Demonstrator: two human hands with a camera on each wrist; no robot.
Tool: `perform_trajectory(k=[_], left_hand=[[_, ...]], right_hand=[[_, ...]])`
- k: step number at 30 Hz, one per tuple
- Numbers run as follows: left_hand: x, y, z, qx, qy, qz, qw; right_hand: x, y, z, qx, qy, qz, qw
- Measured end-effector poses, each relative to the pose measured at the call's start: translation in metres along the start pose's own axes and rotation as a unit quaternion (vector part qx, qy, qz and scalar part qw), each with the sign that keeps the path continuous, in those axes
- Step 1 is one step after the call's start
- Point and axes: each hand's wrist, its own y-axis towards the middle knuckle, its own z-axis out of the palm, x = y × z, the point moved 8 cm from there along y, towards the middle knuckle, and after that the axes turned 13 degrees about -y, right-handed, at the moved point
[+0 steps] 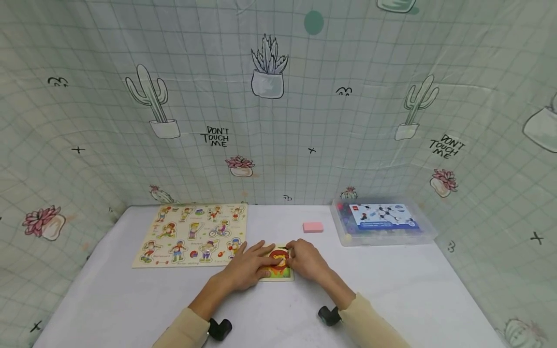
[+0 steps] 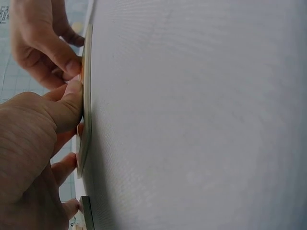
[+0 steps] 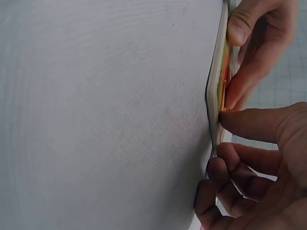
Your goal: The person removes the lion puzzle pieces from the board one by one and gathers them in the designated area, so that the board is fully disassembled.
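A small square lion puzzle (image 1: 278,273), red-maned on green, lies on the table between both hands. My left hand (image 1: 249,266) rests over its left part with fingers spread, the index finger reaching across the picture. In the left wrist view, that hand's thumb (image 2: 72,98) is down on the puzzle's face. My right hand (image 1: 306,261) grips the puzzle at its right edge, thumb and bent index finger close together near the upper right corner. Seen from the right wrist, the right thumb (image 3: 249,123) presses on the face while the other fingers curl by the edge.
A larger cream board (image 1: 183,246) with pictures of children at sports lies behind the left hand. A pink block (image 1: 313,227) sits beyond the puzzle. At the back right stands a clear plastic case (image 1: 383,238) with a blue-and-white label. A patterned curtain (image 1: 296,125) closes off the back.
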Motion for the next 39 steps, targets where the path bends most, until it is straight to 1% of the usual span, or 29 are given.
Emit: perform_trajectory(k=[9,13,16,21,27,33,39], left_hand=[[0.0,0.001,0.0,-0.004,-0.001,0.005,1.0],[0.0,0.002,-0.003,-0.012,0.005,0.006,0.9999],[-0.001,0.002,-0.005,-0.014,0.009,0.003,0.9998],[-0.001,-0.001,-0.003,-0.003,0.007,-0.002,1.0],[0.001,0.0,0.0,-0.007,0.011,-0.003,0.9999],[0.002,0.001,0.001,-0.004,0.009,-0.006,0.9999],[0.001,0.001,0.001,-0.007,0.01,0.001,0.9999]], right_hand=[[0.002,0.001,-0.003,0.007,-0.008,0.003,0.9999],[0.005,0.004,-0.006,0.001,-0.019,-0.006,0.9998],[0.006,0.006,-0.006,0.003,-0.015,-0.006,0.9999],[0.002,0.007,0.0,0.021,-0.002,0.001,0.9998],[0.002,0.005,0.002,0.031,0.01,-0.008,0.9994],[-0.002,0.008,0.005,0.042,0.028,-0.014,0.9986],[-0.005,0.009,0.007,0.045,0.036,-0.018,0.9982]])
